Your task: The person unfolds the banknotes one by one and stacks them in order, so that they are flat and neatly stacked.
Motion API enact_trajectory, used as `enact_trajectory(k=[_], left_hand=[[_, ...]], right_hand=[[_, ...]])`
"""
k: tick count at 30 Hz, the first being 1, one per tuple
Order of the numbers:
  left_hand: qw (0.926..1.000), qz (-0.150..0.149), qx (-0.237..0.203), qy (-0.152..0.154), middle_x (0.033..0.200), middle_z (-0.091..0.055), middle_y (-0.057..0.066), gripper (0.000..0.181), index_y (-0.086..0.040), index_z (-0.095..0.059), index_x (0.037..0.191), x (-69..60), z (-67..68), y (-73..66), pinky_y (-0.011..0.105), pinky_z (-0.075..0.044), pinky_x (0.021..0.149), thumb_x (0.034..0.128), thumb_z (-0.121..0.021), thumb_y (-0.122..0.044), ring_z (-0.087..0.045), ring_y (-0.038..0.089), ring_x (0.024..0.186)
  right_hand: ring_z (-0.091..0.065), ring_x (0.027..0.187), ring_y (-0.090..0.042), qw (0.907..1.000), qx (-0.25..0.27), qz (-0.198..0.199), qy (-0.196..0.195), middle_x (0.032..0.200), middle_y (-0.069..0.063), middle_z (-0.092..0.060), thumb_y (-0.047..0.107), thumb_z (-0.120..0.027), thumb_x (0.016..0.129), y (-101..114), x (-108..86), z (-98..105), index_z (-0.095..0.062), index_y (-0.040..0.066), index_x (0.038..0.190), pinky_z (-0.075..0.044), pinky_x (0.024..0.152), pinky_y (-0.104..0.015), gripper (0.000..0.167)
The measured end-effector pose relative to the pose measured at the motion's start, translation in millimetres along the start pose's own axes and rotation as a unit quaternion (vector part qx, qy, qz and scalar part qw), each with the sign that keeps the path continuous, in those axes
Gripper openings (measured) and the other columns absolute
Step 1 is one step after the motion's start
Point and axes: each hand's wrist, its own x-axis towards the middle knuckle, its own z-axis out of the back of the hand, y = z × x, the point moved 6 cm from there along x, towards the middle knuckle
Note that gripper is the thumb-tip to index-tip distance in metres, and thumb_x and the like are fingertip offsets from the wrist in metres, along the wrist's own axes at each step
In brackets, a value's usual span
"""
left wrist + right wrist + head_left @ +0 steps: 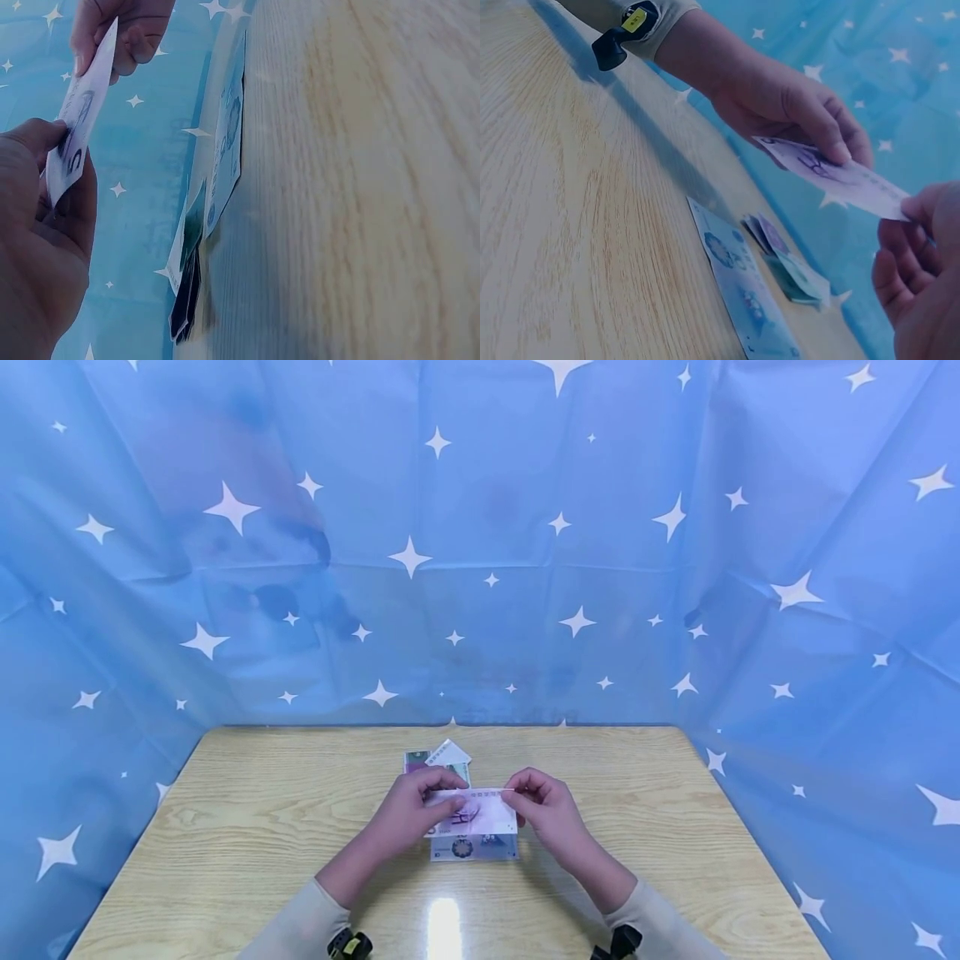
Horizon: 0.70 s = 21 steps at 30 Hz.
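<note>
Between my two hands a purple-and-white banknote is held up off the table. My left hand pinches its left end, thumb on the near face, as the left wrist view also shows the banknote from the side. With thumb and fingers my right hand pinches the upper right corner. Below it a bluish banknote lies flat on the table, partly covered in the head view; the right wrist view shows more of this bluish banknote.
Behind the hands lies a small loose pile of banknotes, folded or overlapping, with green, purple and white parts. The pale wooden table ends at a blue curtain with white stars.
</note>
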Motion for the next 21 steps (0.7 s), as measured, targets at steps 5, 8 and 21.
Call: enact_trajectory(k=[5, 8, 21], left_hand=[[1.0, 0.002, 0.003, 0.007, 0.117, -0.078, -0.014, 0.021, -0.028, -0.082, 0.118, 0.1, 1.8, 1.3, 0.038, -0.057, 0.105, 0.1, -0.085, -0.018, -0.071, 0.014, 0.116], [1.0, 0.0, 0.005, 0.007, 0.117, -0.078, -0.013, 0.022, -0.027, -0.082, 0.119, 0.0, 2.8, 2.8, 0.036, -0.059, 0.103, 0.0995, -0.085, -0.017, -0.071, 0.015, 0.116], [0.9996, 0.027, 0.006, 0.001, 0.116, -0.076, -0.006, 0.025, -0.021, -0.082, 0.12, -2.7, 8.6, 9.1, 0.032, -0.063, 0.076, 0.0987, -0.083, -0.008, -0.07, 0.02, 0.092]], right_hand=[[-0.06, 0.075, -0.025, 1.0, 0.001, 0.001, -0.009, 0.092, -0.012, -0.066, 0.008, -0.076, 0.105, -0.5, -1.2, 2.5, -0.072, 0.001, 0.106, -0.055, 0.067, -0.029, 0.008], [-0.06, 0.074, -0.025, 0.9999, 0.003, -0.001, -0.014, 0.091, -0.012, -0.067, 0.008, -0.077, 0.104, -0.9, -1.5, 4.2, -0.072, 0.0, 0.105, -0.056, 0.067, -0.029, 0.009], [-0.061, 0.077, -0.018, 0.9999, -0.01, 0.0, -0.01, 0.1, -0.014, -0.07, 0.002, -0.073, 0.104, -5.1, -2.3, 12.1, -0.076, 0.0, 0.121, -0.056, 0.067, -0.025, 0.017]])
